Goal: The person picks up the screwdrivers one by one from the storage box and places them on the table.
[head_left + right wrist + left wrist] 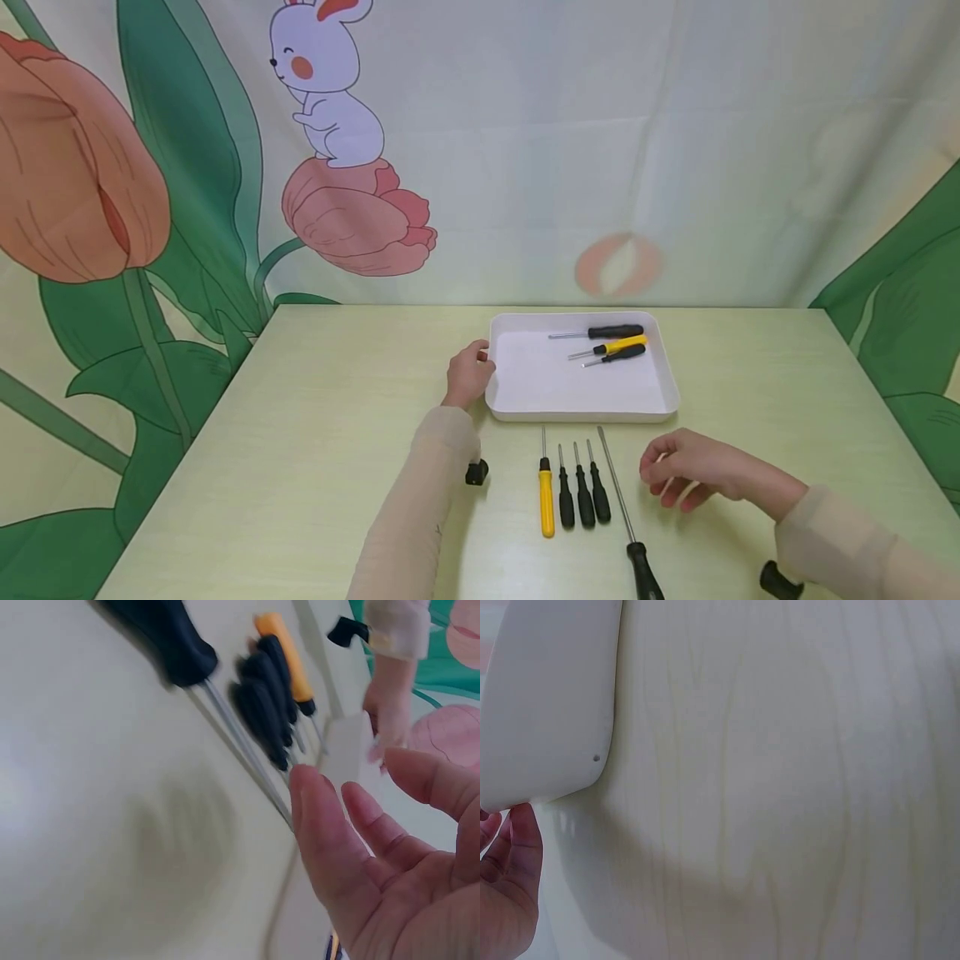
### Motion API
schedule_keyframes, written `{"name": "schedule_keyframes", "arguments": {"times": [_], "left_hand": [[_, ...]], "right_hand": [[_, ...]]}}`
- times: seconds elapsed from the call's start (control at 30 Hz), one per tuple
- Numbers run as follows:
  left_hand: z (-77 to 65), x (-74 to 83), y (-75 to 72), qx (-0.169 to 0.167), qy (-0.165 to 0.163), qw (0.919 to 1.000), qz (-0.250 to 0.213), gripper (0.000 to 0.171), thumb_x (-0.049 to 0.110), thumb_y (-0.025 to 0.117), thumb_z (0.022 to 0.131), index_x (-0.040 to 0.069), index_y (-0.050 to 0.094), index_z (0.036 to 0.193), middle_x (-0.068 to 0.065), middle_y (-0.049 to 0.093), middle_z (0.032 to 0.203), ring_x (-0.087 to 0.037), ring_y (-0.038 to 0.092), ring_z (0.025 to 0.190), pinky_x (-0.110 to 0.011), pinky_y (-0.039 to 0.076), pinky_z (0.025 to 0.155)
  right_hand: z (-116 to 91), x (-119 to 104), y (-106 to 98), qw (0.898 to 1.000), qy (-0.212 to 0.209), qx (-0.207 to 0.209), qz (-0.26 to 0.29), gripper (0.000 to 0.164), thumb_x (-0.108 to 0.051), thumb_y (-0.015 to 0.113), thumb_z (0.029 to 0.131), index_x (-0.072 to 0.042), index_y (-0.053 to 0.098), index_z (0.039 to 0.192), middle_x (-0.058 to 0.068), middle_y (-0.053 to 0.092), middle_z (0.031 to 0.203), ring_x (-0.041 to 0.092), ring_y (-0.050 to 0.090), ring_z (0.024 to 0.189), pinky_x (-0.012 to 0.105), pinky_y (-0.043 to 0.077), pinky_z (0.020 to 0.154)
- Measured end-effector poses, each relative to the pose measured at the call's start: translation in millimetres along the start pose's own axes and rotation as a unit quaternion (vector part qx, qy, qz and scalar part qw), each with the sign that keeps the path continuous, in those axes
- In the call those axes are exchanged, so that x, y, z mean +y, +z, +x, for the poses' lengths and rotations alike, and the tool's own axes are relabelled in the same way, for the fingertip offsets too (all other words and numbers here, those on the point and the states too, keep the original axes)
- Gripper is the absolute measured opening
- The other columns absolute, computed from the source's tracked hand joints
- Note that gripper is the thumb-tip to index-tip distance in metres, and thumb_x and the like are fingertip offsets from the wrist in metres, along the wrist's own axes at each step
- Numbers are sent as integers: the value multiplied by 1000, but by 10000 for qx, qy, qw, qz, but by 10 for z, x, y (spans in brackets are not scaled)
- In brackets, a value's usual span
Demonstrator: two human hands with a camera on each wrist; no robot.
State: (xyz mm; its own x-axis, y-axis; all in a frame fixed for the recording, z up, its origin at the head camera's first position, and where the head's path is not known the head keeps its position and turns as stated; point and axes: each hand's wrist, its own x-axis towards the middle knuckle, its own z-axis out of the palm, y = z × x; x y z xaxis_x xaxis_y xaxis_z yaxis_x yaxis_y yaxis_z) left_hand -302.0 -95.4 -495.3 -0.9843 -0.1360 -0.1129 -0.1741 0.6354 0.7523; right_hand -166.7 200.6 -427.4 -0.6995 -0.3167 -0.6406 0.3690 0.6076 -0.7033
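My left hand (pixel 470 375) holds the left edge of a white tray (pixel 517 400); in the left wrist view its fingers (pixel 526 844) meet the tray's side. Inside the tray lie a black screwdriver (pixel 615 332), a yellow-and-black screwdriver (pixel 624 344) and a smaller black one (pixel 624 353). My right hand (pixel 708 469) hovers over the table with loosely bent fingers and nothing in them. To its left lies a long black-handled screwdriver (pixel 642 569), its shaft pointing toward the tray.
In front of the tray, a yellow-handled screwdriver (pixel 547 504) and three small black screwdrivers (pixel 584 500) lie side by side, tips toward the tray. The pale wood-grain table (pixel 322 442) backs onto a printed curtain (pixel 510 167) with tulips and a rabbit.
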Motion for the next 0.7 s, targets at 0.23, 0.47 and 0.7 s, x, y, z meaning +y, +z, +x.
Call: {"name": "schedule_keyframes", "arguments": {"times": [0.23,0.47,0.7], "left_hand": [[-7,4,-9,40,18,10000,0,39,11,50,82,11,52,120,-9,58,102,-23,53,88,-34,44,79],[-8,-6,-11,27,51,10000,18,39,12,50,82,11,52,121,-9,59,102,-22,53,87,-33,44,78],[-6,-17,-12,46,81,10000,13,39,12,50,81,11,52,120,-9,59,101,-22,53,87,-34,44,79]], "right_hand": [[89,-128,-183,9997,-235,104,-24,28,-21,58,81,-1,55,100,4,61,80,15,59,65,29,48,57],[206,-223,-339,9987,-444,256,-31,33,-23,57,82,1,53,105,6,62,86,17,59,70,30,49,62],[369,-305,-479,9970,-610,482,68,39,-22,56,83,3,50,113,12,62,96,20,61,79,32,50,69]]}}
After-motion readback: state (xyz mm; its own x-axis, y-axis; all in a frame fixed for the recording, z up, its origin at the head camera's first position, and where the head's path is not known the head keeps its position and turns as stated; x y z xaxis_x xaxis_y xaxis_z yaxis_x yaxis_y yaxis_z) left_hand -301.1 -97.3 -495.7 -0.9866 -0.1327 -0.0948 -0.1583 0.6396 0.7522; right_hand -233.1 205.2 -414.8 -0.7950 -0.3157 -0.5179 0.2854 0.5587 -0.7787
